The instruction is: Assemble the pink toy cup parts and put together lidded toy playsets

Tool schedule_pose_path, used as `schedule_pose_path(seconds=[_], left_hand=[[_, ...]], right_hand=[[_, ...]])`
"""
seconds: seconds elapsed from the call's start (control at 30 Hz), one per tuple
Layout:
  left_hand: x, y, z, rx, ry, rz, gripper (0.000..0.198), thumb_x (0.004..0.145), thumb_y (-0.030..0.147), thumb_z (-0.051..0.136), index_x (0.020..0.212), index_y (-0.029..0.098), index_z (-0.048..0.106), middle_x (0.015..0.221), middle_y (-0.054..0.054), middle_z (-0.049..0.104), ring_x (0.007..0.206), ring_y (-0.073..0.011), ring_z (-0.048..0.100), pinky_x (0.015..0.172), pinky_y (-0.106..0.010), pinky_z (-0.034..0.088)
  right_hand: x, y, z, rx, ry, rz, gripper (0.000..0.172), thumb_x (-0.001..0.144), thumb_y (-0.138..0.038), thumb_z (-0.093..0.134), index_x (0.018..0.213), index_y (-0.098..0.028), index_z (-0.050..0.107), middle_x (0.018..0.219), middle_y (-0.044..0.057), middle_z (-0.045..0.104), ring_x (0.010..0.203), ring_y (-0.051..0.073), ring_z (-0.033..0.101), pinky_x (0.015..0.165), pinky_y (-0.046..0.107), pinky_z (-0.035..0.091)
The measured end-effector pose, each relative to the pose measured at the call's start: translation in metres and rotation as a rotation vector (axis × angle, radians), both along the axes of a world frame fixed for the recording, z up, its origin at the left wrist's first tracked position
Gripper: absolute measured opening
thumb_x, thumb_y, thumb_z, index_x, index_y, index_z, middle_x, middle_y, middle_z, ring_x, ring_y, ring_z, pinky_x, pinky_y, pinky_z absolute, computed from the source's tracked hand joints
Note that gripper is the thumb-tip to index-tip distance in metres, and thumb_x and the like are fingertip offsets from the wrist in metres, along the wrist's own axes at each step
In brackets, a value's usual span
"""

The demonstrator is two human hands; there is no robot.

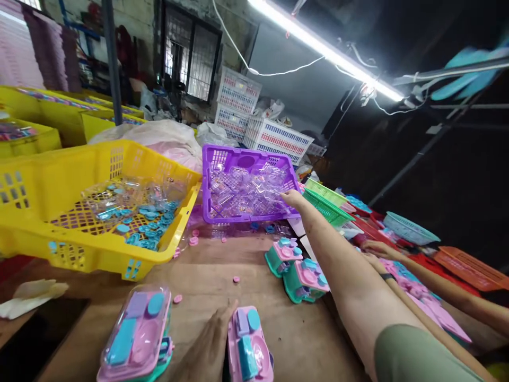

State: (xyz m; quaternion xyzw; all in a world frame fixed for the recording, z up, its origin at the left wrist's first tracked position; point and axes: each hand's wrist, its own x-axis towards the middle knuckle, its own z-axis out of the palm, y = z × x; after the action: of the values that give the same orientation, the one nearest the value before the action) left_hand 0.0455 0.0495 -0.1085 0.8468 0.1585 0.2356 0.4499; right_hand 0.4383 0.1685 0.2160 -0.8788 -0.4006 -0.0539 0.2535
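Observation:
My left hand (212, 337) is closed against the left side of a small pink-and-teal toy kitchen unit (249, 347), whose top carries lilac and blue parts and a pink basin. My right arm stretches forward, and my right hand (293, 199) is at the right side of a purple basket (250, 218) with clear plastic covers (250, 191) in it. Its fingers are bent together by the covers; what they hold is hidden. To the left stands a similar toy (137, 334) under a clear cover. Two more toys (305, 278) (283, 255) stand beneath my right forearm.
A yellow crate (95, 254) at left holds blue pieces (153, 225) and clear covers. Small pink pieces (177, 299) lie on the brown tabletop (202, 270). A dark flat object (43, 334) is at the lower left. Another person's arms (429, 281) work at right, near green baskets (324, 207).

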Motion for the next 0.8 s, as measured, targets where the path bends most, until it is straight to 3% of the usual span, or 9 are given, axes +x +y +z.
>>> schedule_pose_path(seconds=[0.13, 0.2, 0.27, 0.37, 0.47, 0.53, 0.6, 0.67, 0.8], left_hand=[[-0.001, -0.003, -0.001, -0.034, 0.008, -0.046, 0.121, 0.087, 0.044, 0.088, 0.185, 0.036, 0.017, 0.185, -0.020, 0.035, 0.169, -0.0500, 0.040, 0.138, -0.071, 0.039], [-0.003, -0.005, 0.008, -0.019, -0.025, -0.055, 0.133, 0.078, 0.052, 0.095, 0.184, 0.034, 0.017, 0.182, -0.023, 0.040, 0.166, -0.0525, 0.044, 0.137, -0.073, 0.040], [-0.006, -0.008, 0.024, -0.005, -0.074, -0.017, 0.146, 0.066, 0.058, 0.103, 0.183, 0.033, 0.019, 0.176, -0.023, 0.048, 0.160, -0.0541, 0.051, 0.134, -0.074, 0.044], [-0.014, -0.012, 0.055, 0.004, -0.097, 0.014, 0.138, 0.069, 0.057, 0.103, 0.180, 0.033, 0.024, 0.174, -0.021, 0.051, 0.161, -0.0498, 0.052, 0.135, -0.071, 0.044], [-0.021, -0.010, 0.081, 0.010, -0.108, -0.015, 0.133, 0.071, 0.051, 0.104, 0.176, 0.024, 0.028, 0.170, -0.024, 0.053, 0.160, -0.0483, 0.053, 0.137, -0.069, 0.042], [-0.022, -0.007, 0.087, 0.011, -0.125, -0.007, 0.131, 0.071, 0.050, 0.104, 0.175, 0.020, 0.029, 0.169, -0.025, 0.053, 0.160, -0.0477, 0.052, 0.138, -0.067, 0.042], [-0.022, -0.005, 0.087, 0.017, -0.154, -0.008, 0.131, 0.073, 0.049, 0.103, 0.176, 0.022, 0.026, 0.174, -0.025, 0.048, 0.163, -0.0464, 0.050, 0.138, -0.066, 0.041], [-0.021, -0.004, 0.084, 0.016, -0.187, 0.001, 0.134, 0.074, 0.049, 0.103, 0.178, 0.024, 0.023, 0.177, -0.023, 0.044, 0.163, -0.0458, 0.049, 0.137, -0.066, 0.042], [-0.017, -0.005, 0.080, 0.026, -0.232, 0.024, 0.141, 0.069, 0.047, 0.106, 0.178, 0.026, 0.020, 0.180, -0.023, 0.041, 0.166, -0.0459, 0.045, 0.138, -0.067, 0.040]], right_hand=[[-0.001, 0.012, -0.004, 0.139, -0.139, 0.017, 0.036, 0.105, -0.047, 0.077, 0.119, -0.014, 0.076, 0.136, 0.020, 0.074, 0.132, 0.033, 0.069, 0.117, 0.050, 0.056], [-0.004, 0.006, -0.001, 0.237, -0.199, 0.067, 0.042, 0.102, -0.052, 0.077, 0.118, -0.013, 0.075, 0.141, 0.024, 0.071, 0.137, 0.035, 0.066, 0.120, 0.048, 0.053], [-0.010, -0.009, 0.000, 0.293, -0.220, 0.108, 0.045, 0.098, -0.057, 0.081, 0.113, -0.016, 0.073, 0.136, 0.021, 0.073, 0.131, 0.033, 0.069, 0.119, 0.048, 0.054], [-0.038, -0.047, -0.017, 0.389, -0.225, 0.310, 0.053, 0.088, -0.061, 0.091, 0.115, -0.022, 0.067, 0.131, 0.014, 0.072, 0.129, 0.032, 0.069, 0.117, 0.051, 0.057], [-0.093, -0.100, -0.052, 0.432, -0.137, 0.612, 0.091, 0.081, -0.066, 0.097, 0.152, -0.031, 0.052, 0.146, 0.013, 0.064, 0.136, 0.034, 0.065, 0.102, 0.050, 0.066], [-0.139, -0.135, -0.075, 0.363, -0.075, 0.689, 0.112, 0.081, -0.068, 0.096, 0.170, -0.037, 0.036, 0.151, 0.013, 0.059, 0.137, 0.035, 0.063, 0.098, 0.051, 0.069], [-0.181, -0.167, -0.092, 0.291, -0.096, 0.708, 0.105, 0.086, -0.068, 0.094, 0.172, -0.038, 0.043, 0.150, 0.013, 0.057, 0.139, 0.037, 0.060, 0.108, 0.056, 0.066], [-0.212, -0.193, -0.100, 0.262, -0.167, 0.717, 0.083, 0.092, -0.065, 0.089, 0.165, -0.037, 0.059, 0.147, 0.013, 0.056, 0.143, 0.039, 0.057, 0.122, 0.063, 0.057], [-0.238, -0.231, -0.094, 0.256, -0.174, 0.755, 0.042, 0.114, -0.049, 0.060, 0.154, -0.042, 0.070, 0.149, 0.011, 0.063, 0.146, 0.039, 0.060, 0.130, 0.067, 0.049]])
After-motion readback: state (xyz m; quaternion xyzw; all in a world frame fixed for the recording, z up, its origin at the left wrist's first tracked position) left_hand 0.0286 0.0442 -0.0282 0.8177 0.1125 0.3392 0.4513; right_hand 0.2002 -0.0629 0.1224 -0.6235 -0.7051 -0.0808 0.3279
